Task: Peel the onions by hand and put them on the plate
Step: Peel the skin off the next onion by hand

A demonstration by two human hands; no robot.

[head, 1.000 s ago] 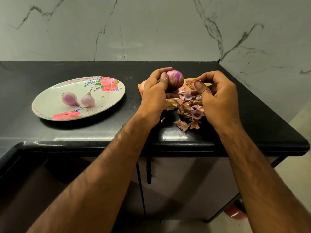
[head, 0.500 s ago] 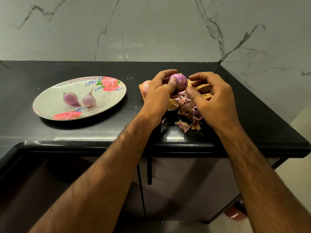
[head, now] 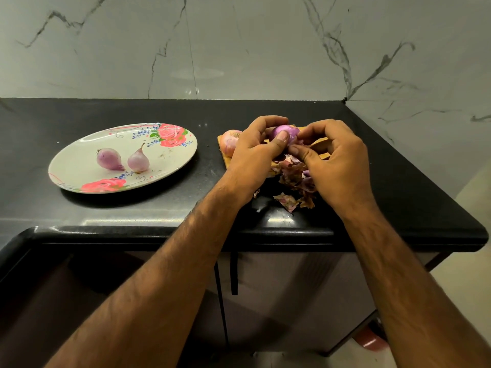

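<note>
Black stone counter [head: 164, 110], marble wall [head: 239, 49] behind. Head view only.

Left hand [head: 255, 152]: fingers curled around purple onion [head: 285, 131], thumb pressed on its near face. The onion is held above the wooden board [head: 226, 162], same grip as in both earlier frames.

Right hand [head: 337, 160]: a second ago it was off to the right, clear of the onion, with thumb and forefinger pinched together over the scraps. Half a second ago it was closing in. Now it is at the onion, forefinger arched over the top and thumb tip against the lower side, just beside the left thumb. Whether a flap of skin is caught in the pinch I cannot tell.

Peel pile [head: 292, 173]: lies on the board and spills onto the counter toward the near edge; no change noted.

Unpeeled onion [head: 229, 142]: at the board's left end, partly hidden by the left hand; not moved.

Flowered plate [head: 79, 160]: well left of the board, carries two peeled onions, one at left [head: 109, 158] and one at right [head: 138, 162], close together, as before.
</note>
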